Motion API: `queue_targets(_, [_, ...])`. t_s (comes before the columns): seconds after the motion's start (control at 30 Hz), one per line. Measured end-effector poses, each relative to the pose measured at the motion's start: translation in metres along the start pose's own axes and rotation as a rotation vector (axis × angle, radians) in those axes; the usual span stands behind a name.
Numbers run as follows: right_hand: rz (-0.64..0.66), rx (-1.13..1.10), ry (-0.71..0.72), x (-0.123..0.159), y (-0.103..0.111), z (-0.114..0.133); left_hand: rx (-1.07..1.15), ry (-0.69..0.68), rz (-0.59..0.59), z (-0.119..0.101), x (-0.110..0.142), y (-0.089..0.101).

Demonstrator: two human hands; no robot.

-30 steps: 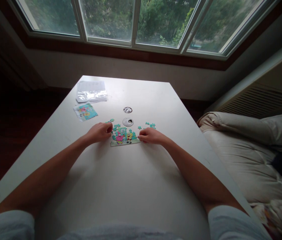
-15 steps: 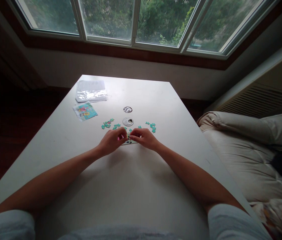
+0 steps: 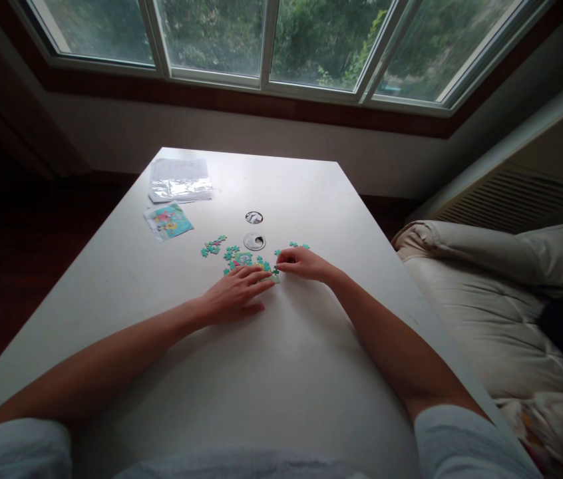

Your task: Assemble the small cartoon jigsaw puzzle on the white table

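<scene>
My left hand (image 3: 235,293) lies flat with its fingers stretched out over the lower edge of a partly joined jigsaw puzzle (image 3: 244,259), hiding much of it. To the right of it, my right hand (image 3: 307,263) is closed in a pinch, with a small green puzzle piece (image 3: 276,271) at its fingertips beside the puzzle's right edge. Loose green puzzle pieces (image 3: 213,247) are scattered left of the puzzle. More pieces (image 3: 299,245) lie just beyond my right hand, which partly covers that group.
Everything rests on a white table (image 3: 281,372). Two round metallic discs (image 3: 254,241) lie beyond the puzzle. Toward the far left are a colourful picture card (image 3: 168,221) and a clear plastic packet (image 3: 180,179). A cream padded seat (image 3: 481,299) stands along the right side.
My hands have moved apart. The left one has opened and flattened over the puzzle's lower edge; the right has shifted rightward to a piece at the puzzle's side.
</scene>
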State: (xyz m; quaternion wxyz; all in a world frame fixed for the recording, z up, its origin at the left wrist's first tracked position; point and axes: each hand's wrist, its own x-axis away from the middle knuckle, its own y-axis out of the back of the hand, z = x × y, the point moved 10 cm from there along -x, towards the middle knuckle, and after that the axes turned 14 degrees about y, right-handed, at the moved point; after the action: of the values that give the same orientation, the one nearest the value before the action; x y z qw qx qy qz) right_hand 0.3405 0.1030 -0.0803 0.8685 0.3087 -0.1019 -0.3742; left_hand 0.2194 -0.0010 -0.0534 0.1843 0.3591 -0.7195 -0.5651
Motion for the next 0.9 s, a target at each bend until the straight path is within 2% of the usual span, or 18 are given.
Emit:
queue_targets(0.1, [0.020,0.061,0.006,-0.0004,-0.0036,0.0006,-0.021,-0.001,0.019,0.0009,-0.0003,-0.0048])
queue_targets(0.33, [0.018,0.171,0.047,-0.0026,-0.0040,0.0026,-0.072,0.004,0.045,-0.0001,-0.0019,-0.0033])
queue_targets(0.67, [-0.005,0.225,0.060,-0.0049,-0.0048,0.0099,-0.091,0.003,0.039,0.0027,-0.0033,-0.0039])
queue_targets(0.9, [-0.027,0.226,0.060,-0.0047,-0.0050,0.0050,-0.111,0.004,0.036,0.0035,-0.0036,-0.0047])
